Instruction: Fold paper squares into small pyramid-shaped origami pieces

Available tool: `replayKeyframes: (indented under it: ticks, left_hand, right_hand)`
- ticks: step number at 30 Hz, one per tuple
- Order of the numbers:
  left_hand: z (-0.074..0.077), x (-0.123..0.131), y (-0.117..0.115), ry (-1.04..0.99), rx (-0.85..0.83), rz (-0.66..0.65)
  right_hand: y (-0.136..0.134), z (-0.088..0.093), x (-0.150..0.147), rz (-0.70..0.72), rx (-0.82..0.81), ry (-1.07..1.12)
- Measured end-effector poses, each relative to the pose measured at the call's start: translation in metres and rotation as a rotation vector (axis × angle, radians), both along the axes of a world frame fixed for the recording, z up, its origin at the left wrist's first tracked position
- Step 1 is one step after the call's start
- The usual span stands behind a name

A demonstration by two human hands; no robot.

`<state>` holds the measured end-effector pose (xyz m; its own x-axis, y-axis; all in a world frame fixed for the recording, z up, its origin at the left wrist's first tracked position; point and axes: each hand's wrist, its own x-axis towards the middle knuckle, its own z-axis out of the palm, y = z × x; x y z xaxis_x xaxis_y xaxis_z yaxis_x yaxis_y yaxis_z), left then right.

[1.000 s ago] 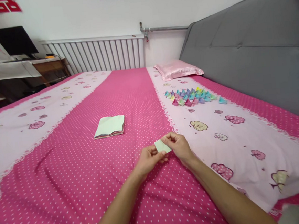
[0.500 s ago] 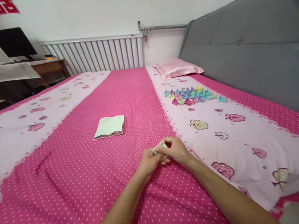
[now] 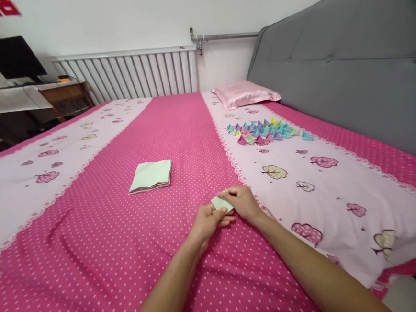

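Note:
A small folded piece of pale green paper (image 3: 219,202) is held between both hands, just above the pink dotted bedspread (image 3: 187,254). My left hand (image 3: 207,219) grips its lower left side, thumb on top and fingers underneath. My right hand (image 3: 242,201) pinches its upper right edge between thumb and fingers. Left of the hands lies a stack of square paper sheets (image 3: 151,175), a pale green one on top. Beyond them to the right stand several small folded paper pieces (image 3: 263,131) in blue, pink, green, yellow and purple, grouped in rows.
A pink satin pillow (image 3: 244,94) lies at the far right, near the grey padded headboard (image 3: 345,63). A white radiator (image 3: 126,76) runs along the back wall. At the far left, a black monitor (image 3: 12,57) stands on a desk (image 3: 62,94).
The folded paper has turned and now shows a flatter, smoother face. My right hand's fingers have shifted along its edge. The whole view has moved slightly.

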<state>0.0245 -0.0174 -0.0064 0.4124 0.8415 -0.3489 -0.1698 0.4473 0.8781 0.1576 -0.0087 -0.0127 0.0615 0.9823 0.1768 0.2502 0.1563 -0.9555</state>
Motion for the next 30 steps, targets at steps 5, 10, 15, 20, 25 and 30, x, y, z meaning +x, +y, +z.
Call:
replayKeyframes:
  ticks: [5,10,15,20,25,30]
  left_hand:
    - [0.003,-0.007,0.0,0.159,-0.087,-0.094]
    - [0.002,-0.019,0.007,0.604,0.405,0.051]
    - [-0.007,-0.016,0.016,0.685,0.967,0.126]
    - [-0.016,-0.007,0.019,0.915,1.087,-0.013]
    - [-0.015,-0.006,0.02,1.143,1.176,-0.146]
    - [-0.013,-0.005,0.02,1.309,1.213,-0.235]
  right_hand:
    - [0.02,-0.017,0.005,-0.042,0.065,-0.157]
    - [0.034,-0.024,0.008,0.021,0.081,-0.379]
    - [0.03,-0.022,0.004,-0.08,0.171,-0.531]
    - [0.013,-0.015,0.006,-0.065,0.098,-0.571]
    - [0.0,-0.007,0.012,0.029,-0.01,-0.635]
    - [0.0,-0.004,0.01,0.077,-0.05,-0.818]
